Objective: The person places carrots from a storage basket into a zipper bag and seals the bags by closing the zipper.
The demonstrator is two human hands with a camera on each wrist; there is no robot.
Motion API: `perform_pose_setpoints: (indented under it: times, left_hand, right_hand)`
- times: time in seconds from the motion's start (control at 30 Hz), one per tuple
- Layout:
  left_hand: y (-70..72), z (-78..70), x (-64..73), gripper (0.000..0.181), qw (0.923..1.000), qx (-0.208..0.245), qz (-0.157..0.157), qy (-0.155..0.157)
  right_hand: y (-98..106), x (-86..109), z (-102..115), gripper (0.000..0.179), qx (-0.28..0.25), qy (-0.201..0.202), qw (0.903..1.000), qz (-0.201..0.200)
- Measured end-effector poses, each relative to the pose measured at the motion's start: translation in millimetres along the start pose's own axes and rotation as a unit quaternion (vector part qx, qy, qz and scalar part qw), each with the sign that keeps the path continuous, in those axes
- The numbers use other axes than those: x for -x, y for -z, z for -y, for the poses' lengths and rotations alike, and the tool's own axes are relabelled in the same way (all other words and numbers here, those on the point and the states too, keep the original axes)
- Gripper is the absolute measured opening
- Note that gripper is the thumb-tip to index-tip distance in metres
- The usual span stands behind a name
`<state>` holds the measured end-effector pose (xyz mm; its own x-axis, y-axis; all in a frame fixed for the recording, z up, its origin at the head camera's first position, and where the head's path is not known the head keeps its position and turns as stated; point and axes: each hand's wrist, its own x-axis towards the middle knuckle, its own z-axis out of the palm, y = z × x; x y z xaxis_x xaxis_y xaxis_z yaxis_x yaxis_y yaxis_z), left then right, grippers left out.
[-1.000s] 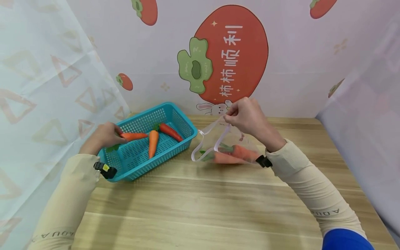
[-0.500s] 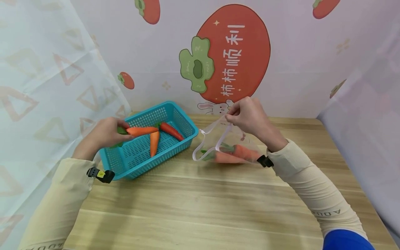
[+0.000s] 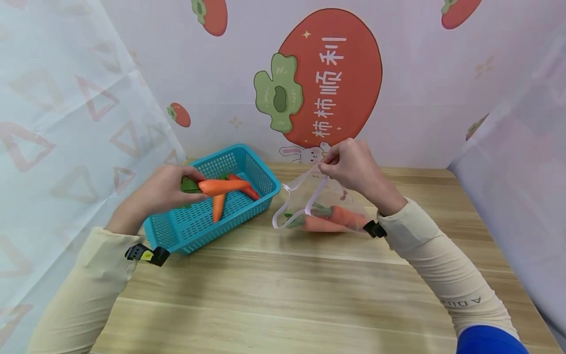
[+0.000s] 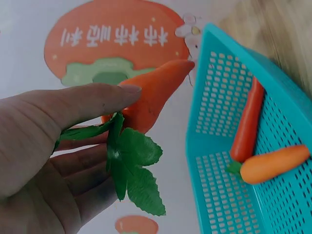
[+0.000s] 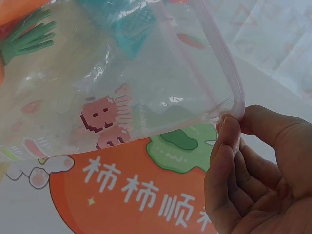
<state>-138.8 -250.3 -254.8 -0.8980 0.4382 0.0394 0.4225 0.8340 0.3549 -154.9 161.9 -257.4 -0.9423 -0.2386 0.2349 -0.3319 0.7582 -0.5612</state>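
Observation:
My left hand [image 3: 170, 189] pinches an orange carrot [image 3: 223, 187] by its thick end, above the blue plastic basket [image 3: 177, 243]. Green leaves [image 4: 134, 165] hang from the carrot beside my thumb in the left wrist view, and its tip points right. Inside the basket lie another orange carrot [image 3: 218, 208] and a red carrot [image 4: 247, 124]. My right hand [image 3: 353, 164] pinches the top corner of a clear zip bag [image 5: 170, 87], whose pale pink mouth stands open toward the basket. Through its film show carrots [image 3: 325, 224] with green tops, lying at the bottom.
Basket and bag stand side by side on a wood-grain table [image 3: 283, 295]. Behind them rises a printed backdrop [image 3: 420, 88], with fabric side walls at left and right. The basket's far right corner is near the backdrop.
My left hand has lifted the carrot from the basket's left end and moved it right, toward the bag. My right hand keeps holding the bag in the same place.

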Motion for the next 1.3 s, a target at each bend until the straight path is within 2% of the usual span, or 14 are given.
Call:
perform_pose_setpoints:
  times: [0.1, 0.37, 0.5, 0.77, 1.07, 1.3]
  left_hand:
    - [0.6, -7.9, 0.8, 0.032, 0.9998, 0.002, -0.001, -0.021]
    - [3.7, -26.2, 1.1, 0.033, 0.9990, 0.019, -0.009, -0.039]
    - [3.2, -35.8, -1.0, 0.033, 0.9986, 0.018, -0.002, -0.050]
    - [-0.2, -50.4, -4.8, 0.033, 0.9956, 0.029, -0.004, -0.089]
    - [-9.5, -62.4, -15.4, 0.030, 0.9946, 0.051, 0.016, -0.089]
    - [-16.3, -69.9, -24.4, 0.032, 0.9941, 0.047, 0.022, -0.095]
  right_hand:
    - [-0.3, 0.0, 0.4, 0.015, 0.000, -0.002, 1.0000, 0.001]
    - [-0.7, 0.1, 0.9, 0.014, -0.006, 0.001, 1.0000, 0.003]
    - [-0.2, -0.3, 0.9, 0.014, -0.009, 0.003, 0.9999, 0.005]
    - [-2.3, -1.5, 0.6, 0.013, -0.002, 0.000, 1.0000, -0.002]
    - [-2.5, -1.1, 2.1, 0.012, -0.004, -0.003, 1.0000, -0.004]
    - [-1.6, -2.1, 4.7, 0.013, 0.002, -0.009, 1.0000, -0.001]
